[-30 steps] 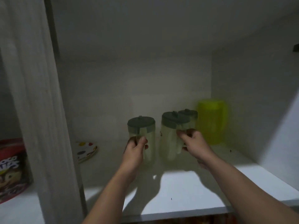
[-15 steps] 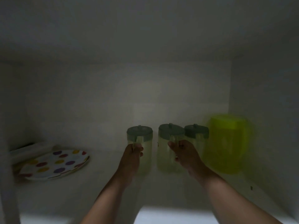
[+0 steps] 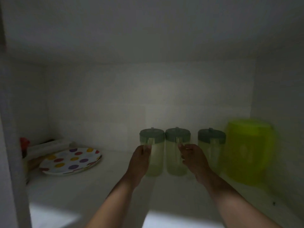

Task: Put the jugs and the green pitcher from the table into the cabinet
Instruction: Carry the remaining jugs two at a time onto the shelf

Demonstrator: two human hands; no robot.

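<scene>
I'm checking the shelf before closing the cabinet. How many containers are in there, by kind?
Jugs with grey-green lids: 3, namely the left jug, middle jug and right jug
Green pitcher: 1
Total: 4

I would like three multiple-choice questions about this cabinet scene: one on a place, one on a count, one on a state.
1. Where is the green pitcher?
A. right of the jugs
B. left of the plate
C. on top of a jug

2. How many jugs with grey lids?
A. two
B. three
C. five

3. What is the left hand doing?
A. holding the left jug
B. lifting the plate
C. hanging free

Answers: 1 A, it stands at the row's right end. 2 B, three lids show. 3 A, its fingers are at the handle.
</scene>
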